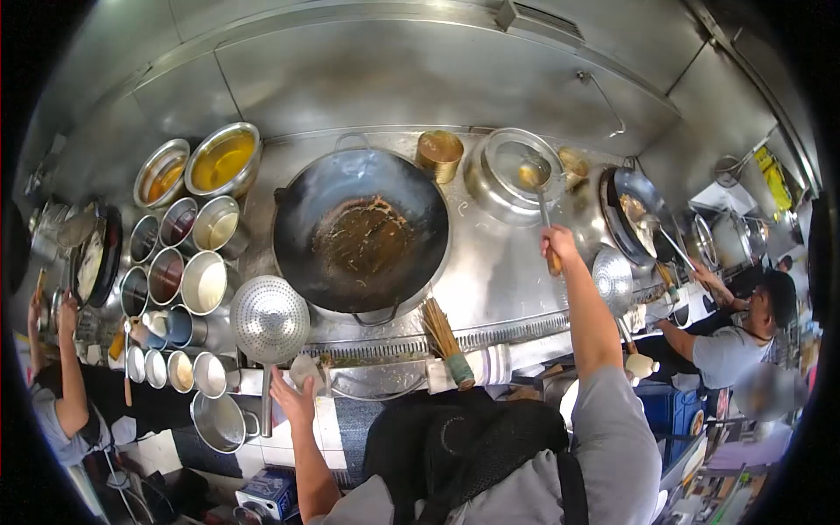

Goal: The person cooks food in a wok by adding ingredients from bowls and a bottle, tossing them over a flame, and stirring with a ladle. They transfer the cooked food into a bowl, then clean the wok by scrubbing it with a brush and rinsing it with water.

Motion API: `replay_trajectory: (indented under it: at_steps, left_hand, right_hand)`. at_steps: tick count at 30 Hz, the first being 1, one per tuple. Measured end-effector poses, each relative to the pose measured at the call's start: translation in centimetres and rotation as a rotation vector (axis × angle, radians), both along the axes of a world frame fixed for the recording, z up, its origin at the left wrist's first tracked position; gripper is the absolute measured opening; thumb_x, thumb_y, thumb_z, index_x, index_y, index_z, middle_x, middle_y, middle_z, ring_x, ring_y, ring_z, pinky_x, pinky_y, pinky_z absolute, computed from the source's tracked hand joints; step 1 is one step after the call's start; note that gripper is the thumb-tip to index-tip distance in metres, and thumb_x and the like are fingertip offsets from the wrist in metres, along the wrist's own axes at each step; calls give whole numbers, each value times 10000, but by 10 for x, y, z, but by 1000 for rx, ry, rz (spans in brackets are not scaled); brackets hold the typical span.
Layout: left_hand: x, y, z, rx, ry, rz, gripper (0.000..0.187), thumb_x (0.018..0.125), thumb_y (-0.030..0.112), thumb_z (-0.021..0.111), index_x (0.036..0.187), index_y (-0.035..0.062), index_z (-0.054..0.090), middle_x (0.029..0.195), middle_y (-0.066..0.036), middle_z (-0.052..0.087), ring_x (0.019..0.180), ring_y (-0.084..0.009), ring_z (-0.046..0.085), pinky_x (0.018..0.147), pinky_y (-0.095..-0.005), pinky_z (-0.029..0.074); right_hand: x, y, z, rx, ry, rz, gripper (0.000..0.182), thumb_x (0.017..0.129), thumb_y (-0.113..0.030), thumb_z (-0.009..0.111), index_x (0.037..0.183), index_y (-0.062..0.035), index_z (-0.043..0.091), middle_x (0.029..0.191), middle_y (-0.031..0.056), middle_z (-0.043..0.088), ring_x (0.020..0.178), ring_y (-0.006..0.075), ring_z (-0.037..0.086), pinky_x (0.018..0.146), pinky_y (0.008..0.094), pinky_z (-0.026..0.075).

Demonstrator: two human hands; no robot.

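My right hand (556, 247) is closed around the wooden handle of a ladle (531, 175), whose bowl is over a metal pot (492, 183) at the back of the counter. Beside the handle of a large perforated strainer (270, 320), my left hand (294, 395) has its fingers spread and holds nothing. Between the strainer and the ladle sits a big dark wok (306, 201) with brown liquid and scraps at its bottom. A bamboo brush (450, 346) lies at the wok's front right.
Steel bowls of yellow oil (224, 159) and several seasoning pots (204, 282) stand at the left. A brass-coloured can (439, 156) is behind the wok. Co-workers (740, 339) (67, 394) work at other woks on both sides. A second strainer (612, 278) lies right.
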State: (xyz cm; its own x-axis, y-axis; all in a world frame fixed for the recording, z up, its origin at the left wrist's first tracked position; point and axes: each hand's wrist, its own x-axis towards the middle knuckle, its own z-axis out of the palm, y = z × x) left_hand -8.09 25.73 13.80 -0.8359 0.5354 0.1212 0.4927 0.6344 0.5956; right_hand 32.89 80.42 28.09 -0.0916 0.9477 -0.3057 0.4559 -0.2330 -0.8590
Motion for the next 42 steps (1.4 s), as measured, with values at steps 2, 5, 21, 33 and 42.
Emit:
replay_trajectory:
  at_steps: [2, 5, 21, 33, 42]
  left_hand:
    - [7, 23, 27, 121, 10, -14, 854, 794, 192, 794, 1469, -31, 321, 1297, -268, 522, 1207, -439, 451, 1035, -523, 350]
    - [-1, 77, 40, 262, 113, -139, 622, 841, 150, 752, 1362, -41, 471, 1221, -253, 558, 1139, -409, 502, 964, -470, 427]
    - [38, 393, 59, 147, -207, -567, 223, 875, 230, 614, 980, 34, 588, 889, -223, 667, 875, -433, 646, 760, -502, 497]
    - [115, 220, 80, -29, 236, -376, 201, 907, 268, 644, 892, 92, 550, 850, -93, 620, 905, -315, 603, 787, -472, 435]
    - [87, 279, 97, 151, 55, -473, 174, 856, 213, 659, 882, 68, 568, 896, -145, 592, 915, -360, 588, 830, -474, 458]
  right_hand:
    - [-12, -32, 29, -268, 668, -201, 162, 949, -111, 536, 798, -78, 488, 597, -45, 425, 444, 64, 389, 390, 231, 379]
    - [3, -85, 70, -454, 742, -66, 193, 958, -152, 562, 794, -79, 489, 593, -44, 433, 442, 59, 409, 374, 221, 362]
    - [1, -151, 85, 81, 157, 397, 596, 902, -12, 616, 1460, 8, 409, 730, 62, 603, 436, 91, 478, 384, 243, 391]
    - [62, 53, -30, 313, -237, 272, 317, 900, -46, 589, 1209, 8, 538, 878, 135, 669, 691, 231, 652, 594, 366, 532]
    - [62, -33, 87, -400, 836, 110, 193, 960, -107, 576, 1144, -70, 528, 745, 12, 539, 493, 30, 437, 377, 181, 373]
